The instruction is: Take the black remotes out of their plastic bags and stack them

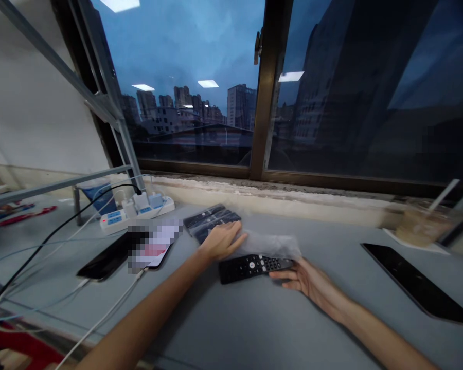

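We saw a clear plastic bag point(272, 244) lying on the grey table point(254, 318), its contents too blurred to make out, and beside it a pack of dark remotes point(210, 220) in clear wrap. A plastic cup point(422, 225) with a straw stood by the window, holding a brownish drink. Our left hand point(224, 240) lay flat, fingers loosely open, on the bag and touching the pack. Our right hand point(306, 280) was closed on the end of a black remote control point(254, 266), which rested on the table just before the bag.
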Demonstrator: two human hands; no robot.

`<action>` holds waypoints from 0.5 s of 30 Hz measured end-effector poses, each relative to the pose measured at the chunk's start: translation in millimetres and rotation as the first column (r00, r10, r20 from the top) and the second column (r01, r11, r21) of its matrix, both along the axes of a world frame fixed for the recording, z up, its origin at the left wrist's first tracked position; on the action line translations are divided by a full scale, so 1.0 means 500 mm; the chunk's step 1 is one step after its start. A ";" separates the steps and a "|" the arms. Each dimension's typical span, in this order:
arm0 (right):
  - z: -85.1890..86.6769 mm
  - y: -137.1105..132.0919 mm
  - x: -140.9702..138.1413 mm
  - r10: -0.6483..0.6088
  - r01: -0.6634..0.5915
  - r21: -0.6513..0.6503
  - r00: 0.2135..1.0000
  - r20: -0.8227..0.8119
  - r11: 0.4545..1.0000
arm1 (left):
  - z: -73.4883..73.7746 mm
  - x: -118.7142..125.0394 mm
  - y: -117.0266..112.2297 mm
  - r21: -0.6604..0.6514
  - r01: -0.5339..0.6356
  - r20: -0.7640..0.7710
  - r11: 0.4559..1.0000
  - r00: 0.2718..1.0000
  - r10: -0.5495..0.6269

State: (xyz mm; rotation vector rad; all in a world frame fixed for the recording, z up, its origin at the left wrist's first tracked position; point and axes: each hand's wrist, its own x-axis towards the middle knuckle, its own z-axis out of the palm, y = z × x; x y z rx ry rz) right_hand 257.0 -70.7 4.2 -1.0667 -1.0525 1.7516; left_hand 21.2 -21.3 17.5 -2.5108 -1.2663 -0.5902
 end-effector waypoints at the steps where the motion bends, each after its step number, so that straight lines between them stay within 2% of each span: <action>1: -0.001 -0.003 -0.003 0.013 -0.013 -0.011 1.000 -0.007 1.000 | 0.000 0.000 0.001 -0.001 -0.007 -0.016 1.000 1.000 0.007; 3: -0.009 -0.003 -0.005 0.024 -0.024 -0.016 1.000 0.009 1.000 | 0.003 0.000 0.000 -0.001 -0.020 -0.032 1.000 0.999 0.020; 5: -0.020 0.002 -0.004 0.020 -0.022 0.024 0.995 0.102 0.999 | 0.007 -0.001 -0.002 -0.002 -0.027 -0.043 1.000 0.999 0.027; 7: -0.027 0.010 0.003 -0.016 -0.016 0.110 0.960 0.281 0.994 | 0.011 0.000 -0.005 -0.013 -0.025 -0.057 1.000 0.998 0.025; 10: -0.020 0.023 0.018 -0.166 0.020 0.298 0.864 0.475 0.954 | 0.015 0.004 -0.011 -0.041 -0.004 -0.075 0.999 0.997 0.001; 13: -0.003 0.033 0.032 -0.306 0.112 0.415 0.846 0.437 0.903 | 0.010 0.015 -0.015 -0.074 0.017 -0.078 0.997 0.997 -0.022; 15: 0.001 0.041 0.040 -0.280 0.091 0.423 0.868 0.410 0.901 | 0.004 0.024 -0.016 -0.098 0.031 -0.081 0.995 0.996 -0.039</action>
